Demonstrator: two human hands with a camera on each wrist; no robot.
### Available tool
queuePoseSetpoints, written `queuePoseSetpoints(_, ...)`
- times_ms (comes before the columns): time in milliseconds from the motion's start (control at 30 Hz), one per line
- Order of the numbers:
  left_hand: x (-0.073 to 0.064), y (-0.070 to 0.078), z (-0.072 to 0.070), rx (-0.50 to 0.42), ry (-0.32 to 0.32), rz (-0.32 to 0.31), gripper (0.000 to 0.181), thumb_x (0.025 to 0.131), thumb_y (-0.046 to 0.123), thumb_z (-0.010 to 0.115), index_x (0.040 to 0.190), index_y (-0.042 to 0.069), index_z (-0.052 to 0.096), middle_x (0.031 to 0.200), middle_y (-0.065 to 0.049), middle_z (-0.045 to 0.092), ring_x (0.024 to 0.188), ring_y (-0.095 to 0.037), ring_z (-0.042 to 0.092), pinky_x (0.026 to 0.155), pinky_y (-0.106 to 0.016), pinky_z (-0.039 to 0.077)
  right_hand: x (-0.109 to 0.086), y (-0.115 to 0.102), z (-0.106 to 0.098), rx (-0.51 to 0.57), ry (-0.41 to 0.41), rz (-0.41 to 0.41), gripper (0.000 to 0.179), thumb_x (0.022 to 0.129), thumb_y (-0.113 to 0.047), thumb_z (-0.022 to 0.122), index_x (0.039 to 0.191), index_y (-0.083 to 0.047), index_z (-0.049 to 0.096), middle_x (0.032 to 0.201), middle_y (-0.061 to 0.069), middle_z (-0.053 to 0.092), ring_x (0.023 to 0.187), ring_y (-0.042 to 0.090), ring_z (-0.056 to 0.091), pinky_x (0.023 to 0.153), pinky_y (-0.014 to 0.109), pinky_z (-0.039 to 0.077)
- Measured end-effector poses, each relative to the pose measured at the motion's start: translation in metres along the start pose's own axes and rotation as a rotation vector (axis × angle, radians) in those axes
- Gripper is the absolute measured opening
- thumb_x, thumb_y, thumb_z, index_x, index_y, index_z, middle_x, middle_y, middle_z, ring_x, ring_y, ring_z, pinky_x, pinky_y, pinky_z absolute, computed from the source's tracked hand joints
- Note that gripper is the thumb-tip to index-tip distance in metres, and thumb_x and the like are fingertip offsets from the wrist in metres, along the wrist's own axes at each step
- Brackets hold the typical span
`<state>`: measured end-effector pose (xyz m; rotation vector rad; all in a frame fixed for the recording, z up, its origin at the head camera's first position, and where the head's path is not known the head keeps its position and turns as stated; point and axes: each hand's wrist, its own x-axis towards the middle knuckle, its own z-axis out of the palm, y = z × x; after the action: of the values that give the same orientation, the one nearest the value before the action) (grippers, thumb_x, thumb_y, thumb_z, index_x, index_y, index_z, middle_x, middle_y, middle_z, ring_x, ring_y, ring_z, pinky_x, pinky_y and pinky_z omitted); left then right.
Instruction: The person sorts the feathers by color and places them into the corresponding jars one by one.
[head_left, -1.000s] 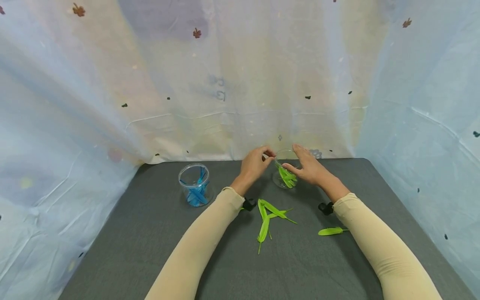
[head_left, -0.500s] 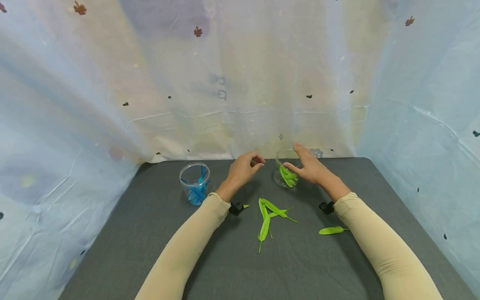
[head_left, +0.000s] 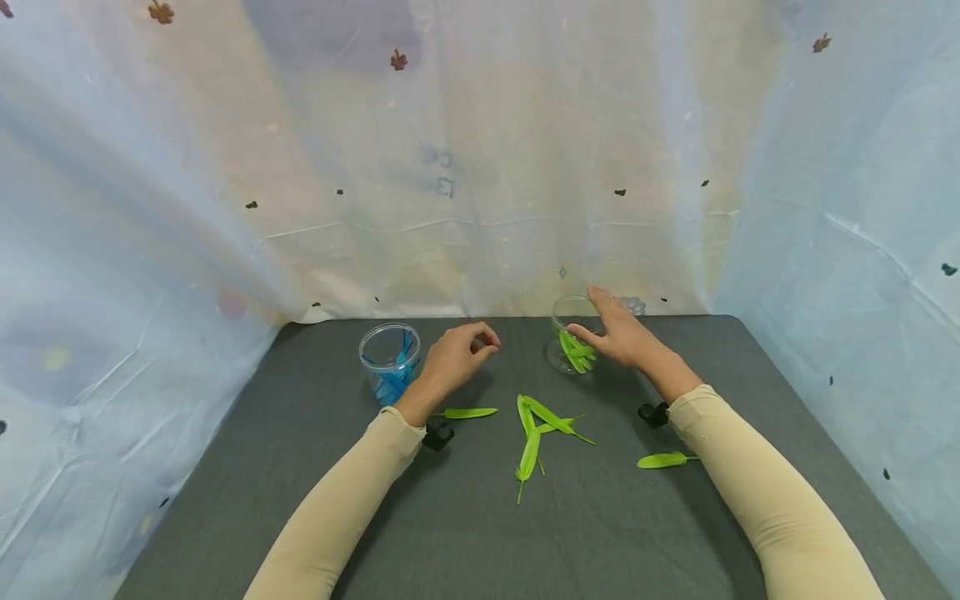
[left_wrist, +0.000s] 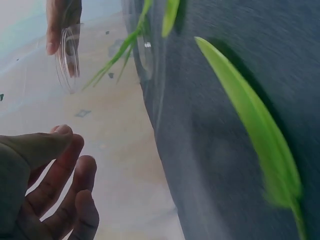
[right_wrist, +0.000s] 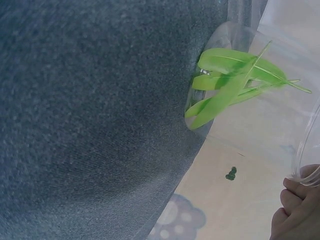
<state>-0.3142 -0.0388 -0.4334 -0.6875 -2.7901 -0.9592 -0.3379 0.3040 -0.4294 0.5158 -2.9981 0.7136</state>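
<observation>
My right hand (head_left: 624,335) grips a clear jar (head_left: 553,317) by its rim, thumb in front and fingers on the far side. Several green feathers (right_wrist: 225,85) lean inside that jar, stems upward. To the left, my left hand (head_left: 452,357) hovers over the table with loosely bent fingers and nothing between them; in the left wrist view, thumb and index fingertips (left_wrist: 62,131) lie close together. Below it a single green feather (left_wrist: 250,120) lies flat on the cloth, partly covered by the wrist in the head view.
A second clear jar (head_left: 362,346) holding blue feathers (head_left: 393,385) stands just left of the left hand. Mid-table lies a small group of crossed green feathers (head_left: 529,457). Another green feather (head_left: 660,461) rests near the right forearm. A patterned curtain (head_left: 480,167) hangs behind the table.
My left hand has moved away from the jar of green feathers, leftward and toward the body, uncovering the loose feather. The right hand and jar have stayed in place.
</observation>
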Motion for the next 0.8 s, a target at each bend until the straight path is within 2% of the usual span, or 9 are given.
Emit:
queuePoseSetpoints(133, -0.012, -0.009, -0.006, 0.047, -0.012, 0.008, 0.006, 0.106, 0.025, 0.073, 0.109, 0.024, 0.078, 0.104, 0.006, 0.075, 0.081, -0.012, 0.065, 0.062, -0.032, 0.054, 0.000, 0.000, 0.000, -0.006, 0.002, 0.001, 0.103, 0.107, -0.067, 0.052, 0.173, -0.005, 0.004, 0.180, 0.020, 0.002, 0.165, 0.047, 0.001, 0.131, 0.069, 0.006)
queuePoseSetpoints(333, -0.031, -0.017, -0.010, 0.091, -0.029, 0.019, 0.007, 0.105, 0.022, 0.074, 0.110, 0.019, 0.079, 0.105, 0.005, 0.075, 0.079, -0.011, 0.063, 0.061, -0.031, 0.052, 0.001, -0.001, -0.001, -0.009, 0.005, -0.007, 0.102, 0.107, -0.066, 0.052, 0.173, -0.003, 0.006, 0.180, 0.021, 0.003, 0.165, 0.044, 0.001, 0.132, 0.065, 0.005)
queuePoseSetpoints(600, -0.053, -0.020, -0.014, 0.111, -0.064, -0.003, 0.006, 0.103, 0.020, 0.077, 0.108, 0.018, 0.079, 0.103, 0.006, 0.074, 0.071, -0.010, 0.057, 0.055, -0.031, 0.047, 0.000, -0.001, -0.002, -0.007, -0.001, -0.005, 0.103, 0.107, -0.067, 0.052, 0.173, -0.003, 0.005, 0.179, 0.021, 0.003, 0.165, 0.043, 0.001, 0.133, 0.063, 0.002)
queuePoseSetpoints(800, -0.068, -0.028, -0.017, 0.124, -0.109, -0.026, 0.006, 0.102, 0.021, 0.078, 0.108, 0.019, 0.079, 0.102, 0.008, 0.075, 0.072, -0.008, 0.058, 0.056, -0.031, 0.049, 0.001, 0.000, -0.001, -0.011, -0.004, -0.007, 0.104, 0.107, -0.068, 0.052, 0.173, -0.003, 0.004, 0.179, 0.021, 0.002, 0.165, 0.043, 0.000, 0.133, 0.063, 0.002)
